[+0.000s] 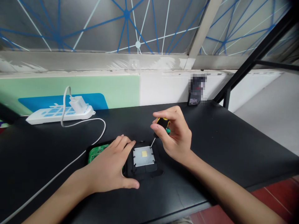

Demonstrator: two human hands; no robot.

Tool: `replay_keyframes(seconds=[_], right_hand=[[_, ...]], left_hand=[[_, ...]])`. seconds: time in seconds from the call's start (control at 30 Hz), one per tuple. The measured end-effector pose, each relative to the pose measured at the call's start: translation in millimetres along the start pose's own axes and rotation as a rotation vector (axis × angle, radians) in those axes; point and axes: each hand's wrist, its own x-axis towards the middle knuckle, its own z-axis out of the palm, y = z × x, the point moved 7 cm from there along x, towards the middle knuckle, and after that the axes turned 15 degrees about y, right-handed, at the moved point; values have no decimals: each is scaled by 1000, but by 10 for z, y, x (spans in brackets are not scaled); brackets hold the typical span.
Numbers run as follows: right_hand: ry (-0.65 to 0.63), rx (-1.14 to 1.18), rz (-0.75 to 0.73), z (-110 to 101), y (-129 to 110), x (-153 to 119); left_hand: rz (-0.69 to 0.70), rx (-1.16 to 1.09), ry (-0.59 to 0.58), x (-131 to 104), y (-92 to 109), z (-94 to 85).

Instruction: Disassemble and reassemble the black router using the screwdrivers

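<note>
My right hand (175, 130) grips a screwdriver (162, 123) with a black and yellow handle and a bit of green. Its thin shaft slants down to the left, and the tip meets the top right corner of a silver metal plate (140, 158). A small pale yellow square pad (144, 153) sits on that plate, inside a black plastic housing (151, 172). My left hand (112, 165) lies spread over the housing's left part, thumb stretched out near its lower edge. Partly under that hand, a green circuit board (96, 152) shows in a black casing.
A white power strip (58, 115) with a plugged-in charger (78, 104) lies at the back left. From it a white cable (67, 168) runs along the table (224, 143) to the lower left. A phone-like dark object (193, 99) leans against the back wall.
</note>
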Motion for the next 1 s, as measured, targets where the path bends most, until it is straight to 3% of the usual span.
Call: replay_keyframes(seconds=[0.37,1.0], right_hand=[[-79,163,195,27,88,-87],[-15,26,17,-14,-27,-29]], left_hand=[[-1,-26,35,-11,-37,31],[4,-8,12,-5,-23,35]])
